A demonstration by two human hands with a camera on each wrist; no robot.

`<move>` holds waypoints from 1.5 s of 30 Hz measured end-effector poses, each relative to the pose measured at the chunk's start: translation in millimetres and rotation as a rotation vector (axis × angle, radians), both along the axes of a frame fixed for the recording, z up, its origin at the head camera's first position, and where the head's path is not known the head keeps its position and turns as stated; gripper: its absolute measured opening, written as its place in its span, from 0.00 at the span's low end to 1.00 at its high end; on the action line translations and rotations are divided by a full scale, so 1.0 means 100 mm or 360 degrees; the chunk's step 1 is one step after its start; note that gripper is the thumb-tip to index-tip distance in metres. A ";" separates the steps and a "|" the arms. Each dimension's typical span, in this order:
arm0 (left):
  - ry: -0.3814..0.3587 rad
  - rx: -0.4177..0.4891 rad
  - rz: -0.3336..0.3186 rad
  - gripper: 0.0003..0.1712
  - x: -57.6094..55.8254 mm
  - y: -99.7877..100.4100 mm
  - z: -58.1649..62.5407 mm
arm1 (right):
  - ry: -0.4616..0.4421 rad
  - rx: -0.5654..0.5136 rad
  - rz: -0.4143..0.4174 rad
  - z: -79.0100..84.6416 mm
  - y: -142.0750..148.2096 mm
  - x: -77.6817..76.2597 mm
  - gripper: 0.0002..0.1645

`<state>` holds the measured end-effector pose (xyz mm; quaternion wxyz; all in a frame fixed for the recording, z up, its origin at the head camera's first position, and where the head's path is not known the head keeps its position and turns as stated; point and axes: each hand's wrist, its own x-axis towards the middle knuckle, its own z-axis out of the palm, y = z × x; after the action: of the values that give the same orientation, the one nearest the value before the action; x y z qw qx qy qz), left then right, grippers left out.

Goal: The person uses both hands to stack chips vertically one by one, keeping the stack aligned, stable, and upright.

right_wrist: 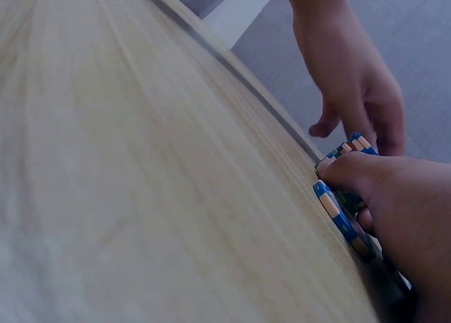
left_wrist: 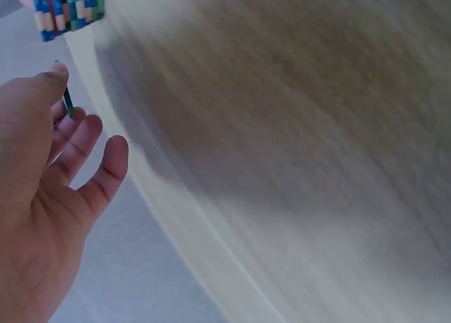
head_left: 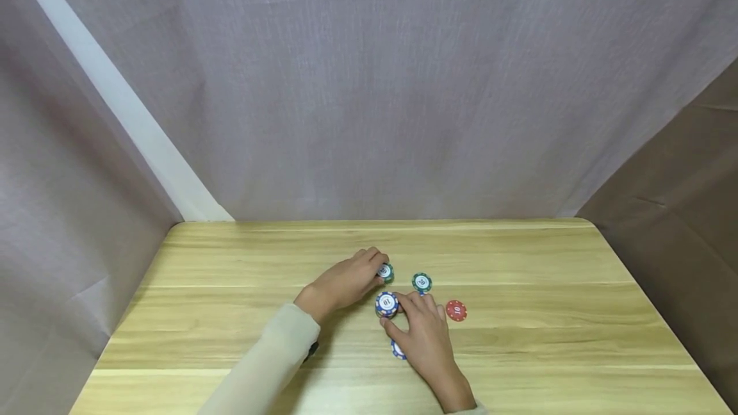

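My left hand [head_left: 350, 279] pinches a green poker chip [head_left: 387, 273] between thumb and fingers, just beyond a stack of chips. In the left wrist view that green chip [left_wrist: 68, 103] shows edge-on. The stack [head_left: 386, 303] has a blue and white chip marked 10 on top. Thumb and fingers of my right hand [head_left: 426, 333] grip the stack from its near right side. Blue, red and green edges of the stack [left_wrist: 67, 9] show in the left wrist view. A blue chip [head_left: 398, 349] lies partly covered by the right hand.
Beyond the right hand lies a green chip [head_left: 422, 282] marked 20, and a red chip [head_left: 457, 310] marked 10 is to its right. All lie on a wooden table [head_left: 230, 287]. Grey curtain [head_left: 369, 114] hangs behind the table's far edge.
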<state>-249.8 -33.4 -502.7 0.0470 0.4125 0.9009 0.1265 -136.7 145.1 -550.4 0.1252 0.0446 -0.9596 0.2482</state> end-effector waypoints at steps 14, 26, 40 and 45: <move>0.0021 0.0171 0.0029 0.22 0.26 -0.17 0.14 | -0.0009 -0.0013 0.0005 -0.03 0.03 -0.01 0.30; 0.0110 0.0266 0.0013 0.23 0.46 -0.01 0.07 | 0.0079 0.0018 0.0025 -0.04 0.06 0.01 0.28; 0.0070 0.0244 0.0131 0.21 0.58 0.06 0.03 | -0.0004 0.0011 0.0028 -0.01 0.05 0.00 0.27; 0.0005 0.0292 0.0144 0.21 0.60 0.06 0.04 | -0.0015 0.0004 0.0030 -0.02 0.04 0.00 0.29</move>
<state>-190.0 -27.3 -499.1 0.0018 0.3741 0.9033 0.2099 -137.1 149.4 -552.1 0.1183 0.0528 -0.9600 0.2483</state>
